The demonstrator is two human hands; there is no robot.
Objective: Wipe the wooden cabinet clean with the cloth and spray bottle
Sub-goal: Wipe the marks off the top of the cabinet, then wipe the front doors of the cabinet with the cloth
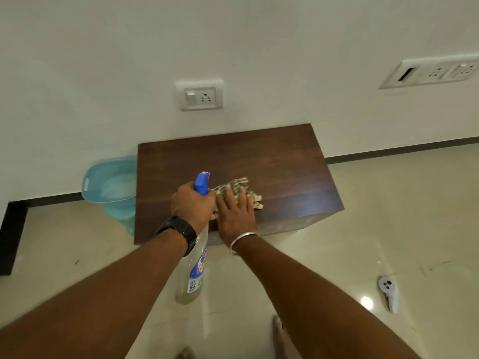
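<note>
- The cabinet (259, 161) is a low boxy thing with a dark brown wood-grain top, flat and matte-looking, pushed up against a plain white wall.
- Right hand (237, 213) is spread flat, fingers splayed, palm pressing the cloth (239, 186) down onto the top near its front edge. Not gripping it, just pinning it.
- The cloth is a bunched woven rag, green and cream checks, with a frayed cream edge poking out past the fingertips.
- Left hand (193, 206) is wrapped tight around the neck of the bottle (193, 270), just below its blue plastic spray head, which points out over the top, right next to the cloth.
- The bottle is clear plastic, tall and roundish, with pale liquid inside and a blue-and-white label. Its body hangs down in front of the cabinet, above the floor.
- Chunky black watch (181, 230) on the left wrist, thin shiny metal bangle (242, 240) on the right.
- See-through light blue plastic tub (110, 186) with a slot handle sits on the floor just left of the cabinet.
- The floor (388, 203) is glossy beige tile with light glare, and a small white controller-looking gadget (387, 290) lies off to the right.
- White socket plate (199, 95) on the wall above the cabinet.
</note>
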